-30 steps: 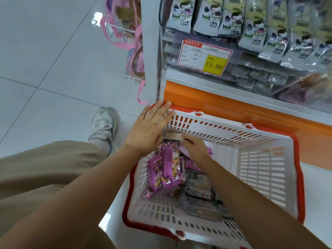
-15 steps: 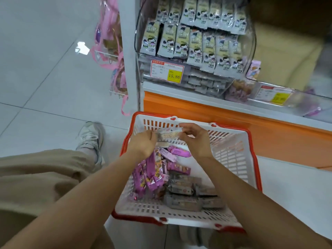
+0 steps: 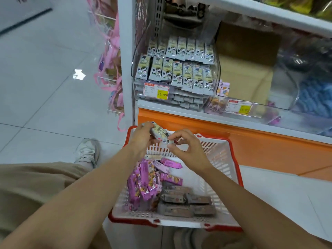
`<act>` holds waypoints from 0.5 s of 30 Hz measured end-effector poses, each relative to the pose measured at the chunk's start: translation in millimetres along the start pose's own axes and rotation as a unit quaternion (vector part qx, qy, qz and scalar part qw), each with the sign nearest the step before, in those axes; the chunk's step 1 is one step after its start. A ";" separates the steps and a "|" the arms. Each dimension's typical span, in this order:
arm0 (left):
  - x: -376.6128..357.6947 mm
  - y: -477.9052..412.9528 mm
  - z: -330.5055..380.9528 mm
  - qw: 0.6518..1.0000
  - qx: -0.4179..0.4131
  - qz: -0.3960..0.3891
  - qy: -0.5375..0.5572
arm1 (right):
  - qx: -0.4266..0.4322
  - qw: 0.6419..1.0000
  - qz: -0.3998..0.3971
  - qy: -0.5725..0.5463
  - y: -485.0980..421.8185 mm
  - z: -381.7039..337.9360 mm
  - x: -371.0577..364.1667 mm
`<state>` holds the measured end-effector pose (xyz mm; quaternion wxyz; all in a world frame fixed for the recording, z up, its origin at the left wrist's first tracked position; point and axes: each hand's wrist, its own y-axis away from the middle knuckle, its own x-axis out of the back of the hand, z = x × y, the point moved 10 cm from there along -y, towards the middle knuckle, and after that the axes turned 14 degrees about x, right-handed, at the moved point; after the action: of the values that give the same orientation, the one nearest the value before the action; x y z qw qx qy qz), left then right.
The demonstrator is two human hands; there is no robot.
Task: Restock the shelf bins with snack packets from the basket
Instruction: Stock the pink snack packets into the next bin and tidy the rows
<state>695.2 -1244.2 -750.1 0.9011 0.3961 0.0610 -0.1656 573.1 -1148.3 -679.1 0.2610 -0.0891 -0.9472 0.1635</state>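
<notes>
A white basket with a red rim (image 3: pixel 231 159) sits on the floor before the shelf, holding several pink packets (image 3: pixel 143 184) on its left and brown packets (image 3: pixel 179 200) at its near side. Above its far edge my left hand (image 3: pixel 142 137) grips a pale snack packet (image 3: pixel 159 132), and my right hand (image 3: pixel 186 150) pinches the packet's right end. Beyond them a clear shelf bin (image 3: pixel 142 51) holds rows of matching pale packets (image 3: pixel 179 69).
An orange base panel (image 3: pixel 251 146) runs under the shelf. To the right is a second clear bin (image 3: pixel 280 103) with a few packets at its left. Pink ribboned goods (image 3: pixel 111 65) hang on a rack at the shelf's left end. My shoe (image 3: pixel 88 151) rests on the tiled floor.
Both hands came up out of the basket with the pale packet and now hold it above the far rim. The view has tilted up toward the bins.
</notes>
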 end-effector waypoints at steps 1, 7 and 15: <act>-3.0 4.6 4.9 1.000 -0.009 -0.012 -0.006 | 0.007 1.000 0.009 0.022 -2.9 -4.1 3.0; -23.3 32.6 32.7 0.996 -0.056 -0.062 -0.009 | 0.034 0.995 0.017 0.096 -21.4 -25.4 16.3; -35.7 58.5 48.2 0.992 -0.050 -0.090 -0.069 | 0.043 0.992 0.037 0.116 -27.2 -51.7 53.9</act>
<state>680.9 -1233.7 -668.1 0.9033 0.3307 0.0423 -0.2699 552.3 -1146.4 -602.5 0.3666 -0.1313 -0.8987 0.2019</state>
